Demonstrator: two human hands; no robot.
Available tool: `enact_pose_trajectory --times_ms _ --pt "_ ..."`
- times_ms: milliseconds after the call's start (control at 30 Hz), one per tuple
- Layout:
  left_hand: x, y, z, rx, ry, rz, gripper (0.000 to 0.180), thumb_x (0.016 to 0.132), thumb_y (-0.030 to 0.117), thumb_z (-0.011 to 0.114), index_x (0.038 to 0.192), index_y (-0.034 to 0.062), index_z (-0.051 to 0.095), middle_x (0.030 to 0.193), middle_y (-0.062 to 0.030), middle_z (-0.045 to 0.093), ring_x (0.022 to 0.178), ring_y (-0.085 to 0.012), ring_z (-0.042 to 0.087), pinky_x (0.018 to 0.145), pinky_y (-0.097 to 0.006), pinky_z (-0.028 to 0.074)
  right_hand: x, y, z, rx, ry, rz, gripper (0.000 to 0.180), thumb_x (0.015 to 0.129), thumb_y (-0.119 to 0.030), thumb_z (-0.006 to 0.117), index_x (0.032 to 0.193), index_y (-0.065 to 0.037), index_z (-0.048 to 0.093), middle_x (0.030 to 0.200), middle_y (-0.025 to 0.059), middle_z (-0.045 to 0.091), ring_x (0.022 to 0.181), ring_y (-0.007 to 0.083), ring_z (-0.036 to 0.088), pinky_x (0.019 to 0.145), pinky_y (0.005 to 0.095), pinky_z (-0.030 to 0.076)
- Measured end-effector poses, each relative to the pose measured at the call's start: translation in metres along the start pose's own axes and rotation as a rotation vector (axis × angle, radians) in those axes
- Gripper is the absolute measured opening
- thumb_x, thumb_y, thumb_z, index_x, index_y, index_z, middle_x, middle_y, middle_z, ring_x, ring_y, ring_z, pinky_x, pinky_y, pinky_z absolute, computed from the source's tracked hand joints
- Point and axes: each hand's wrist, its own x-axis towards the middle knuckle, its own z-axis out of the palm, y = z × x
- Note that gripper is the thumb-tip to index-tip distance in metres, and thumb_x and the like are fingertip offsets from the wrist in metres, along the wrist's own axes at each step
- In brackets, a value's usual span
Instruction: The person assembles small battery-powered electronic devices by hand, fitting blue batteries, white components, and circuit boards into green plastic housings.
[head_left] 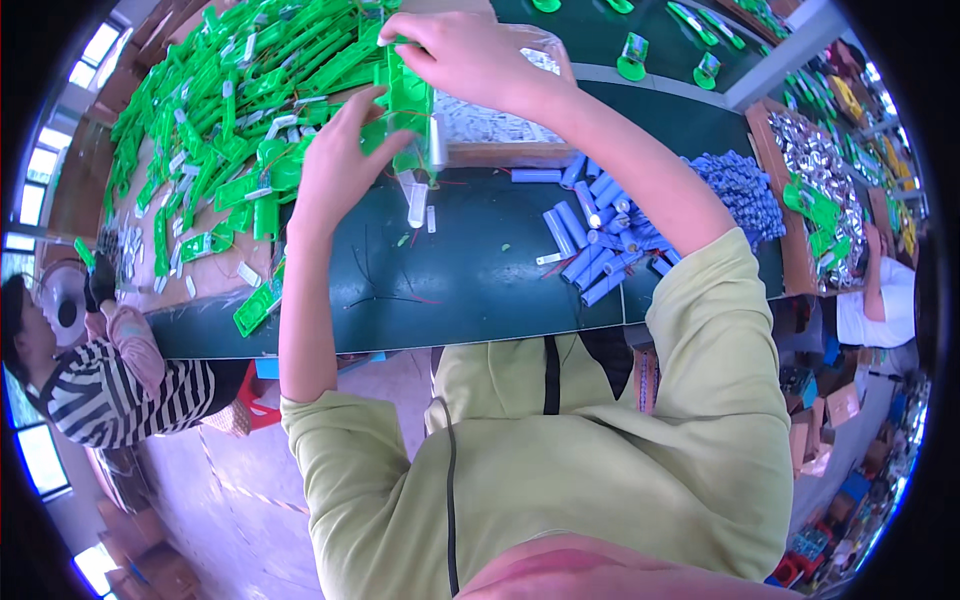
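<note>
My right hand (pixel 455 58) reaches in from the right, its fingertips bent down on the upper end of a green plastic housing (pixel 408 97). Below it, my left hand (pixel 338 155) has thumb and fingers spread beside the housing's lower part; the thumb is blurred. A shiny silvery strip (pixel 437 143) runs along the housing's right side, and a white piece (pixel 416 200) hangs under its lower end. Just right of my hands stands a shallow box (pixel 510 153) of small white pieces. Several blue cylindrical cells (pixel 600 235) lie loose under my right forearm.
A big heap of green housings (pixel 235 105) with wires fills the left of the dark green table (pixel 460 270). Another box (pixel 782 215) at right holds silvery parts. Co-workers sit at the far left (pixel 130 375) and far right (pixel 878 305). Thin wires (pixel 375 295) lie before me.
</note>
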Motion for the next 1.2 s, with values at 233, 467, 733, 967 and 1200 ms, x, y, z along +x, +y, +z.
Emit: enact_pose_trajectory --times_ms 233,467,733,967,1200 --pt "-0.020 -0.015 0.006 0.179 0.146 0.213 0.026 0.081 0.013 0.061 0.104 0.0052 0.053 0.096 -0.0101 0.059 0.092 -0.0291 0.056 0.080 -0.039 0.044 -0.002 0.004 -0.016 0.059 -0.041 0.249 0.019 0.086 -0.015 0.049 0.101 -0.009 0.058 0.073 0.0136 0.061 0.069 0.0308 0.061 0.063 0.0434 0.046" --pt "-0.017 -0.017 -0.003 -0.306 0.173 -0.044 0.043 0.093 0.023 0.045 0.130 0.0011 0.041 0.127 -0.0139 0.049 0.118 -0.0231 0.045 0.098 -0.034 0.034 0.030 -0.056 -0.074 -0.086 0.051 0.047 0.017 0.085 -0.010 0.052 0.101 -0.003 0.055 0.086 0.0143 0.061 0.078 0.0309 0.060 0.068 0.0372 0.047" --pt "0.001 0.086 -0.017 -1.099 -0.142 -0.255 0.047 0.097 0.036 0.024 0.118 0.0017 0.048 0.107 -0.0159 0.058 0.101 -0.0217 0.055 0.091 -0.036 0.042 -0.007 -0.063 -0.104 0.656 0.308 0.196 0.024 0.089 -0.025 0.054 0.101 -0.004 0.058 0.080 0.0054 0.062 0.073 0.0193 0.061 0.066 0.0335 0.047" --pt "-0.012 0.124 0.003 -1.303 0.100 0.054 0.056 0.096 0.042 0.026 0.134 0.0013 0.031 0.116 -0.0222 0.052 0.106 -0.0290 0.054 0.091 -0.041 0.043 -0.109 -0.130 -0.098 1.356 -0.203 0.800 0.021 0.087 -0.008 0.055 0.106 0.000 0.055 0.083 0.0058 0.061 0.075 0.0128 0.060 0.072 0.0243 0.045" --pt "-0.017 0.118 0.015 -0.832 0.210 -0.035 0.041 0.098 0.031 0.028 0.123 0.0011 0.041 0.113 -0.0175 0.055 0.103 -0.0240 0.055 0.089 -0.036 0.044 -0.140 -0.151 -0.148 1.137 0.145 0.796 0.033 0.091 -0.008 0.052 0.122 -0.002 0.042 0.076 0.0081 0.060 0.062 0.0134 0.061 0.052 0.0208 0.045"
